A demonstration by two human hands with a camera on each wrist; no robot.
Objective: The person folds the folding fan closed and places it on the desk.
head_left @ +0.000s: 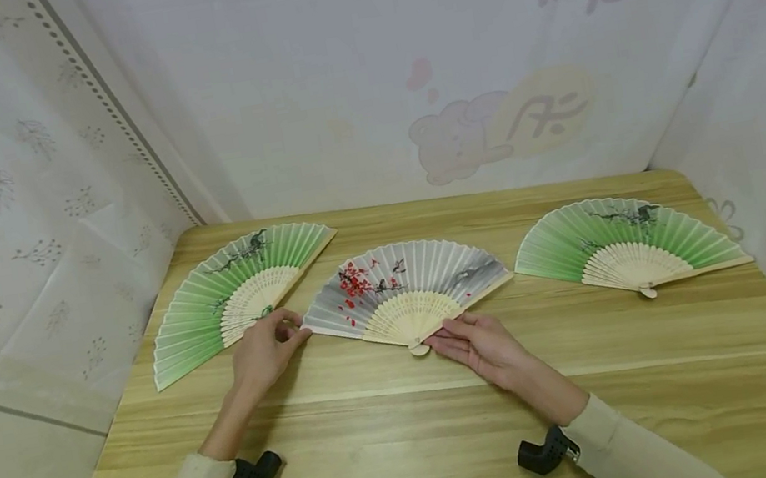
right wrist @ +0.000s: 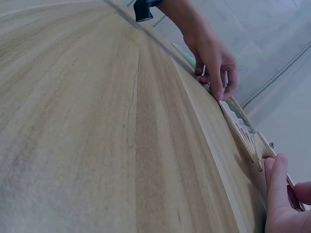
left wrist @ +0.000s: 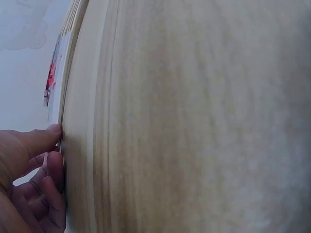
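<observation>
An open folding fan [head_left: 426, 270], grey and white with red blossoms and small birds, is spread in the middle of the wooden table. My left hand [head_left: 266, 347] pinches its left outer tip between thumb and fingers. At the right guard stick, close to the pivot, my right hand [head_left: 486, 347] holds the fan with the thumb on top and fingers beneath. The left wrist view shows the left thumb [left wrist: 44, 137] on the fan's edge, just above the table. Seen from the right wrist, the fan's ribs [right wrist: 247, 137] lie low over the wood.
A green open fan [head_left: 196, 329] lies tilted at the left, partly behind my left hand. Another green fan [head_left: 559, 247] lies spread at the right. Printed curtains [head_left: 298, 92] hang behind the table [head_left: 404, 455] and at both sides.
</observation>
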